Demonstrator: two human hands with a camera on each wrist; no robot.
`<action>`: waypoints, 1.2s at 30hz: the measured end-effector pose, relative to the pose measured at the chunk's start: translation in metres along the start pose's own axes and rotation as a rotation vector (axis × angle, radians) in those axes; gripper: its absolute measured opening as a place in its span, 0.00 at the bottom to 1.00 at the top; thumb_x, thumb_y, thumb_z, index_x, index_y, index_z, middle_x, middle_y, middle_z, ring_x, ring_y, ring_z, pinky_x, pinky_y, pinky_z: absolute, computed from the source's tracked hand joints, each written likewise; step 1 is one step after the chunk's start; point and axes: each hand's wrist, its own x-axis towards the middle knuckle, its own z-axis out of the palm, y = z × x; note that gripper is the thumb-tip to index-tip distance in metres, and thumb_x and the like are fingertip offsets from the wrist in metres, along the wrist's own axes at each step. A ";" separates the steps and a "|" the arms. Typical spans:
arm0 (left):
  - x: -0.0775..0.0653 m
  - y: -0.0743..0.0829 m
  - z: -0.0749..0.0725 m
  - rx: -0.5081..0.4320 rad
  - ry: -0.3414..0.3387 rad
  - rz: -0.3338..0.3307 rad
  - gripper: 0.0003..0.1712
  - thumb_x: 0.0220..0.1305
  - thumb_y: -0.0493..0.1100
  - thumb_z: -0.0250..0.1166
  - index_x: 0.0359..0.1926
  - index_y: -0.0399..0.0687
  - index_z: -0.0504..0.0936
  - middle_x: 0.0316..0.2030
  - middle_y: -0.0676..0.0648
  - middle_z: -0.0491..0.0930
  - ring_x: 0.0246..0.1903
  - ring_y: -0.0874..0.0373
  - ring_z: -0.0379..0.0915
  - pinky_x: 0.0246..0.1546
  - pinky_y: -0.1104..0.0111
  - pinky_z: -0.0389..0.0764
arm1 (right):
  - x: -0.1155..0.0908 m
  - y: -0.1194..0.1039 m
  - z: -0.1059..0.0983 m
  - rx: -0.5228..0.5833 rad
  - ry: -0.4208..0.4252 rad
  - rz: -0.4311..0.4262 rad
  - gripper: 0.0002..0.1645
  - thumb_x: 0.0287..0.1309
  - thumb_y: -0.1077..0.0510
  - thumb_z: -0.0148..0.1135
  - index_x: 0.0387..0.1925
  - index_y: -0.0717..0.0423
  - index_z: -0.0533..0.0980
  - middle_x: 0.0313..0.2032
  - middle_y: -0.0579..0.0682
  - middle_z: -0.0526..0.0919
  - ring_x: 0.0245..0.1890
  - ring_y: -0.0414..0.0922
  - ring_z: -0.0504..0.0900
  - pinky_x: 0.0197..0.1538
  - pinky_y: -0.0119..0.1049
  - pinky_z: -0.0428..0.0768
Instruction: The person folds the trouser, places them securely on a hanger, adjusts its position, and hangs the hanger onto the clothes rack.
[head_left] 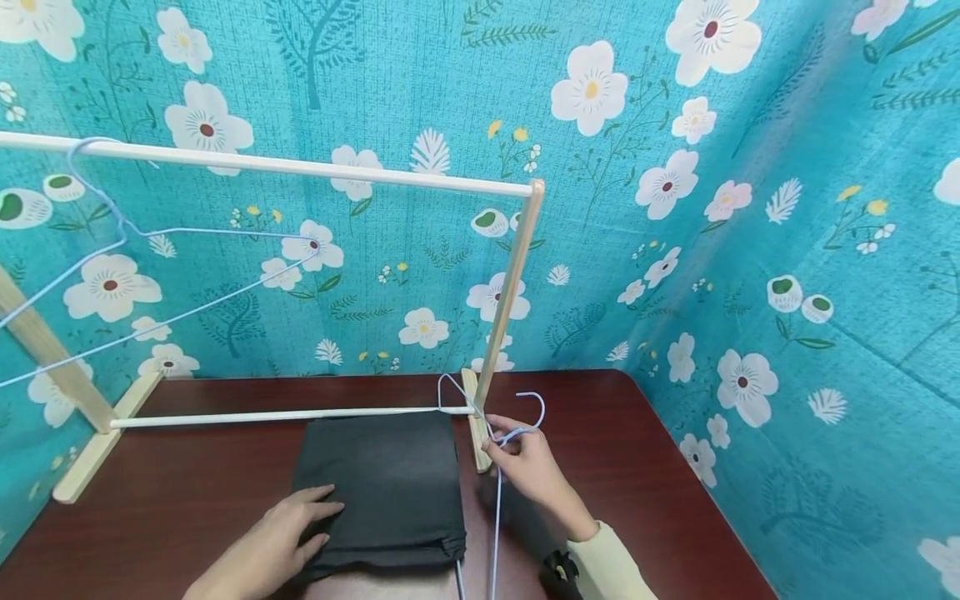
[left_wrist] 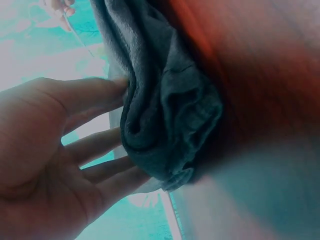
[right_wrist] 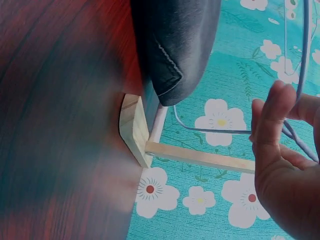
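Note:
A folded black garment [head_left: 382, 483] lies on the table, its layered folds and seam stitching showing in the wrist views. My left hand [head_left: 281, 533] rests at its left edge with the fingers fairly straight; in the left wrist view the fingertips touch the dark cloth [left_wrist: 150, 95]. My right hand [head_left: 528, 462] pinches a light blue wire hanger [head_left: 497, 517] just below its hook. The hanger stands to the garment's right, one end of its wire showing beyond the far corner and another wire coming out at the near edge. Its middle stretch is hidden by the cloth.
A wooden rack with a white top rail [head_left: 300, 167] stands across the back and left of the dark red table [head_left: 637, 500]. A second blue hanger [head_left: 187, 231] hangs from that rail. The rack's right foot [head_left: 480, 442] sits beside the garment. Flowered teal cloth [head_left: 420, 275] surrounds the table.

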 end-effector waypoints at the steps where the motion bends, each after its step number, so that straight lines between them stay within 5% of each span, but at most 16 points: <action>1: 0.000 0.002 -0.003 -0.022 -0.007 -0.001 0.23 0.62 0.43 0.73 0.56 0.38 0.84 0.60 0.28 0.76 0.58 0.29 0.73 0.48 0.37 0.79 | -0.001 -0.001 -0.001 0.007 -0.010 0.003 0.28 0.63 0.69 0.65 0.64 0.72 0.72 0.35 0.65 0.85 0.16 0.42 0.79 0.21 0.33 0.81; 7: -0.001 0.015 -0.018 -0.160 -0.023 -0.066 0.21 0.64 0.42 0.72 0.55 0.39 0.84 0.60 0.31 0.77 0.60 0.30 0.73 0.54 0.35 0.75 | -0.006 -0.001 -0.005 0.020 -0.065 0.005 0.29 0.64 0.68 0.65 0.65 0.73 0.70 0.30 0.59 0.85 0.17 0.50 0.81 0.22 0.44 0.84; 11: -0.003 0.019 -0.024 -0.152 -0.004 -0.023 0.20 0.63 0.41 0.71 0.54 0.38 0.84 0.59 0.32 0.78 0.58 0.31 0.75 0.52 0.37 0.77 | -0.009 -0.011 -0.007 -0.016 -0.096 0.013 0.22 0.65 0.70 0.63 0.59 0.75 0.75 0.24 0.53 0.83 0.18 0.58 0.80 0.24 0.51 0.85; 14: -0.002 0.020 -0.024 -0.148 0.011 0.004 0.19 0.64 0.41 0.71 0.54 0.39 0.84 0.58 0.32 0.79 0.58 0.32 0.76 0.52 0.39 0.78 | -0.013 -0.028 -0.010 -0.029 -0.108 0.007 0.16 0.64 0.71 0.62 0.52 0.75 0.79 0.22 0.53 0.82 0.15 0.47 0.79 0.25 0.49 0.85; 17: 0.002 0.023 -0.025 -0.144 0.021 0.004 0.19 0.64 0.42 0.71 0.54 0.41 0.85 0.58 0.34 0.79 0.58 0.34 0.76 0.53 0.38 0.78 | -0.016 -0.039 -0.011 -0.020 -0.115 0.013 0.10 0.64 0.71 0.61 0.45 0.74 0.82 0.29 0.58 0.84 0.15 0.37 0.77 0.23 0.38 0.84; 20: 0.008 0.027 -0.025 -0.131 0.037 0.017 0.19 0.64 0.42 0.71 0.54 0.41 0.85 0.57 0.36 0.80 0.58 0.36 0.77 0.54 0.39 0.78 | -0.015 -0.033 -0.010 -0.026 -0.121 0.038 0.06 0.65 0.70 0.61 0.38 0.72 0.83 0.32 0.63 0.84 0.16 0.41 0.78 0.23 0.34 0.83; 25: 0.022 0.036 -0.031 -0.087 0.110 0.100 0.17 0.66 0.38 0.69 0.54 0.40 0.84 0.55 0.42 0.82 0.56 0.42 0.79 0.54 0.45 0.80 | -0.016 -0.016 -0.006 -0.038 -0.132 0.044 0.08 0.66 0.70 0.61 0.31 0.70 0.82 0.33 0.66 0.85 0.17 0.50 0.80 0.23 0.40 0.84; 30: 0.039 0.049 -0.037 -0.126 0.208 0.171 0.16 0.68 0.36 0.67 0.56 0.40 0.83 0.53 0.45 0.84 0.54 0.47 0.81 0.52 0.51 0.83 | -0.020 -0.014 -0.005 -0.004 -0.137 0.045 0.08 0.65 0.67 0.63 0.31 0.70 0.82 0.59 0.64 0.81 0.17 0.49 0.81 0.22 0.40 0.83; 36: 0.061 0.062 -0.037 -0.234 0.263 0.174 0.17 0.69 0.36 0.65 0.58 0.43 0.82 0.54 0.44 0.84 0.53 0.48 0.82 0.51 0.55 0.84 | -0.024 -0.019 -0.001 0.016 -0.148 0.028 0.10 0.65 0.65 0.65 0.30 0.71 0.81 0.59 0.65 0.81 0.17 0.49 0.80 0.23 0.46 0.84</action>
